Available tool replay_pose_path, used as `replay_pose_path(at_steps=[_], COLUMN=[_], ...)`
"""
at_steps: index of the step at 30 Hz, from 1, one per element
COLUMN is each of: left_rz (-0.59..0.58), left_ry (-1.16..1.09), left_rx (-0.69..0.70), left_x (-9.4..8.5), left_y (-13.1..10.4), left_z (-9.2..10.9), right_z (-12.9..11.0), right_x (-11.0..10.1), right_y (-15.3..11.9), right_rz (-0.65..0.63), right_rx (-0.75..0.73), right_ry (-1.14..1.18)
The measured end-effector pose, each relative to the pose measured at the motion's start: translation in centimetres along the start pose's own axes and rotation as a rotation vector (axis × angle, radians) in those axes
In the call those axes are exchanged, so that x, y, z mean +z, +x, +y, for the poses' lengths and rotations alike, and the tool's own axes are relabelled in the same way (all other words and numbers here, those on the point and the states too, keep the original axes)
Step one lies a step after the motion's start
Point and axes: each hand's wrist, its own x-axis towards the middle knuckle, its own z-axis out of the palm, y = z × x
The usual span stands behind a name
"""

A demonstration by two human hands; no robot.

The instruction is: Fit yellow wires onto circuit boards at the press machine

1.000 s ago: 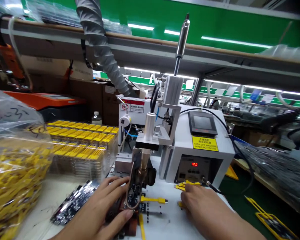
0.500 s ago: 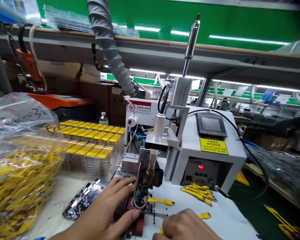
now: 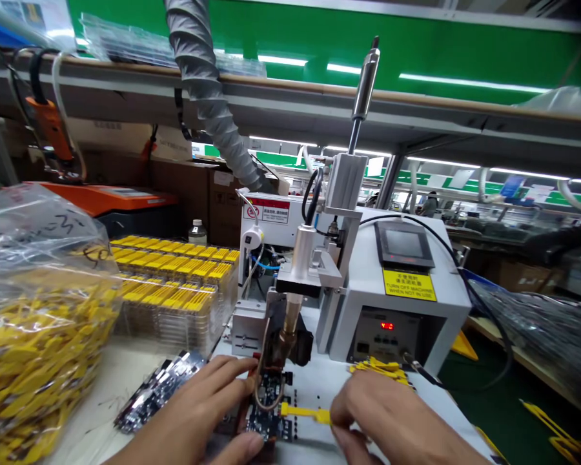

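Under the metal head of a bench machine [image 3: 290,323] lies a dark circuit board [image 3: 264,423]. My left hand [image 3: 208,407] rests along the board's left side, fingers apart, its thumb at the near edge. A short yellow cable [image 3: 300,411] runs right from the board. At the cable's right end, my right hand [image 3: 382,413] has its fingers pinched on it. Just behind that hand sits a small pile of yellow cables [image 3: 377,367]. Left of my left hand is a stack of dark boards [image 3: 159,387].
A clear bag of yellow cables [image 3: 39,323] fills the left side, with clear trays of yellow pieces [image 3: 174,258] behind it. A white control box [image 3: 407,284] stands right of the machine. A grey hose [image 3: 203,84] hangs above.
My right hand has moved up and right to the cable's end. The board has come nearer, and my left hand has shifted slightly down. The view has moved a little.
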Motion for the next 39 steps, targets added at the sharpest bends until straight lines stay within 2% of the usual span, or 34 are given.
replay_pose_path(at_steps=[5, 10, 16, 23, 39], left_rz=[0.037, 0.0, -0.006, -0.008, 0.097], left_ry=[-0.048, -0.075, -0.068, -0.067, -0.011], left_rx=[0.008, 0.013, -0.015, -0.004, 0.034], left_x=[0.6, 0.9, 1.3, 1.2, 1.2], left_y=[0.1, 0.1, -0.3, -0.4, -0.1], left_z=[-0.3, -0.7, -0.9, -0.8, -0.6], right_z=[1.4, 2.5, 2.7, 2.9, 2.8], right_x=[2.9, 5.0, 4.9, 4.8, 5.0], right_y=[1.6, 1.7, 1.3, 1.2, 1.4], right_rz=[0.179, 0.21, 0.157, 0.165, 0.152], right_rx=[-0.002, -0.015, -0.015, -0.038, -0.029], right_ry=[0.202, 0.266, 0.274, 0.242, 0.216])
